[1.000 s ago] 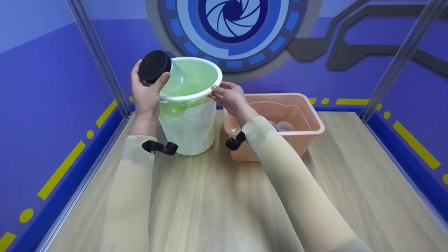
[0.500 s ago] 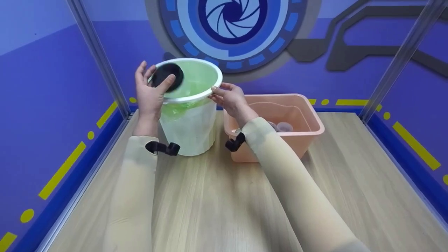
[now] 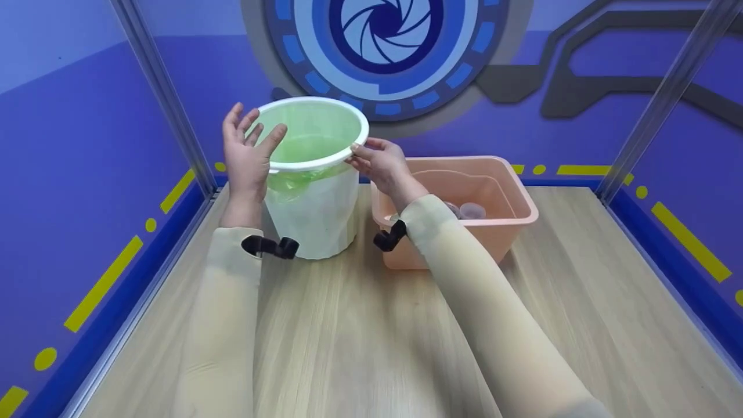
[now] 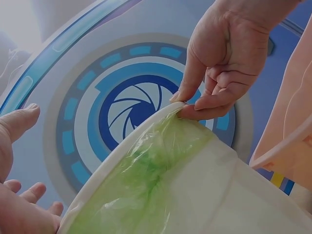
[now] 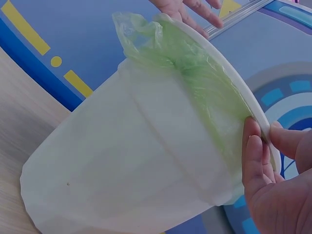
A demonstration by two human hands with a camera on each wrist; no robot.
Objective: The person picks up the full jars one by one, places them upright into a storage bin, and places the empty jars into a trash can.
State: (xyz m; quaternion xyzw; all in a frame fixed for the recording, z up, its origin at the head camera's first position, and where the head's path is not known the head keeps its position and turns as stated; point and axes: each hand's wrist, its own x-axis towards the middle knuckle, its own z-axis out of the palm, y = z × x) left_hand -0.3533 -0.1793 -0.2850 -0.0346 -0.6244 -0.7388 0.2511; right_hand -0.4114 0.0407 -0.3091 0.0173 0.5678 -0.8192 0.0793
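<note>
A white trash can (image 3: 316, 220) stands on the table, lined with a green plastic bag (image 3: 293, 184) whose edge is folded out under the rim. At the can's left side my left hand (image 3: 246, 159) is raised with fingers spread, holding nothing. In the left wrist view that left hand (image 4: 17, 195) appears at the rim's lower left. My right hand (image 3: 383, 165) pinches the right side of the rim between thumb and fingers; the right wrist view shows its fingers (image 5: 253, 161) under the rim. The can's bottom is hidden.
Right of the trash can stands a pink rectangular bin (image 3: 505, 200) with a few small clear cups (image 3: 472, 211) inside. Blue and purple printed walls (image 3: 191, 93) surround the wooden table (image 3: 360, 348) at the back and sides.
My left hand has moved right toward the rim and let go of a clear jar with a black lid, which dropped into the trash can out of sight. The right hand has stayed put.
</note>
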